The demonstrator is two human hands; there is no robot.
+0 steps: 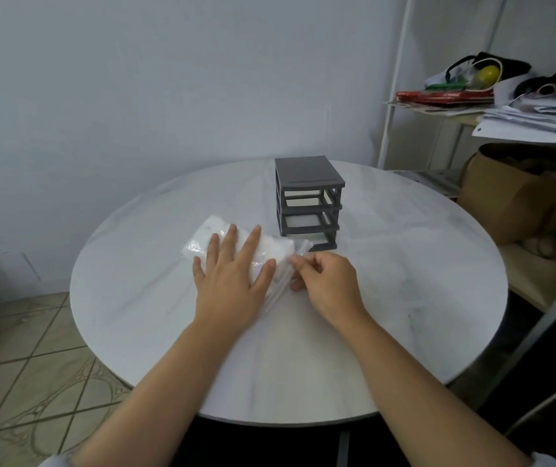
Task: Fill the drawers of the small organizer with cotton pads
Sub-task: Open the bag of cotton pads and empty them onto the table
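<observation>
The bag of cotton pads (202, 237) lies on its side just short of the table's middle. The small organizer (308, 197) stands upright at the bag's 1 o'clock, just beside its clear end. I read this as the opening step: the bag looks sealed and I see no pads loose or in the organizer. Its three bays look see-through, and I cannot tell whether clear drawers sit in them or are out.

My left hand (232, 278) lies flat on the bag with the fingers straight and spread, pointing to 12 o'clock, and presses it down onto the table (404, 298). My right hand (327, 281), at the bag's 3 o'clock end, is curled, with thumb and forefinger pinching the loose clear plastic there.

Next I judge the plastic must be pulled or torn open while the left hand pins the bag. The film looks thin and slippery, so the pinch needs to be firm.

At 2 o'clock, well apart from the table, a shelf (438, 111) carries papers.
</observation>
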